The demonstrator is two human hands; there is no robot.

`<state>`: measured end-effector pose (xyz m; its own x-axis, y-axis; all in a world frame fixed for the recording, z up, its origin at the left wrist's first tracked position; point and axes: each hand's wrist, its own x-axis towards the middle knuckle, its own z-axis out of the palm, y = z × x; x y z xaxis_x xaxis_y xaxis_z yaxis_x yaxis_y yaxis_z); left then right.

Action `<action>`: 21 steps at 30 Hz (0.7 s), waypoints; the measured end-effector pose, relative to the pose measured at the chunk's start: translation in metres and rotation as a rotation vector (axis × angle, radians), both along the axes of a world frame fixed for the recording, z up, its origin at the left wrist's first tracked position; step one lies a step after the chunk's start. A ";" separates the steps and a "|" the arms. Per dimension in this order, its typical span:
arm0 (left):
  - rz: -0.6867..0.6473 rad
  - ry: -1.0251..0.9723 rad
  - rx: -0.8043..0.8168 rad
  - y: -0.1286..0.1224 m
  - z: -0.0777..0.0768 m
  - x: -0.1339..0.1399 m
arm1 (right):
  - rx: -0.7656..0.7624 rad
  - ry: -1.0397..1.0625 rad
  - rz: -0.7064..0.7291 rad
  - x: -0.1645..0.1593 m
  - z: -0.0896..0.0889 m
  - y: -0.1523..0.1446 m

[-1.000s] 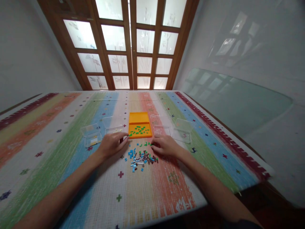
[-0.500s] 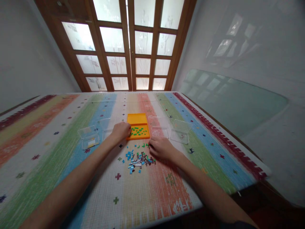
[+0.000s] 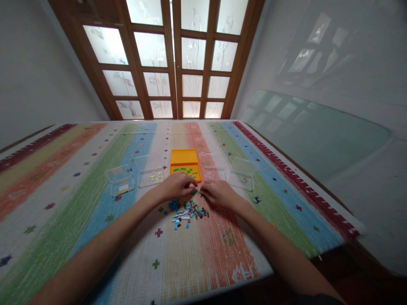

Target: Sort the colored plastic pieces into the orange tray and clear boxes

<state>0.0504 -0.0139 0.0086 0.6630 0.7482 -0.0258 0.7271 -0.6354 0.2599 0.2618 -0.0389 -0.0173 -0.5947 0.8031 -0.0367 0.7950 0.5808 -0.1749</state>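
Observation:
My left hand (image 3: 179, 185) reaches in front of the orange box, its index finger and thumb a little apart above green bricks. Facing it, my right hand (image 3: 219, 194) has its fingers pinched together at a small green toy brick (image 3: 199, 192); the grip is partly hidden. Just nearer to me lies a pile of small toy bricks (image 3: 190, 212), brown, grey, blue and green. Behind my hands stands the open orange box (image 3: 184, 156), with several green bricks (image 3: 189, 170) in its lower half. My left hand covers part of its front edge.
Open clear boxes flank the orange one: one with cream pieces (image 3: 156, 176), another farther left (image 3: 121, 186) with a few yellow and white pieces, and a clear box (image 3: 241, 180) on the right. A striped cloth (image 3: 136, 254) covers the table.
My left hand has moved right and toward me, from the orange box to beside my right hand. The cream pieces it covered now show. My right hand stays nearly in place.

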 end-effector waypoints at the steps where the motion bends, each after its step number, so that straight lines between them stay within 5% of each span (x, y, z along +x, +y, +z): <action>1: -0.031 -0.026 -0.023 -0.002 -0.003 0.003 | -0.008 0.006 -0.004 0.000 0.000 0.000; 8: -0.024 -0.002 -0.001 -0.008 -0.020 0.013 | -0.038 -0.008 -0.076 -0.001 0.004 -0.002; 21: 0.010 -0.012 0.011 -0.011 -0.022 0.013 | -0.022 0.034 -0.175 -0.008 -0.003 0.000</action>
<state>0.0636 -0.0252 -0.0138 0.6557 0.7550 -0.0099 0.7304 -0.6309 0.2616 0.2539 -0.0386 -0.0199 -0.4470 0.8937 -0.0382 0.8772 0.4295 -0.2145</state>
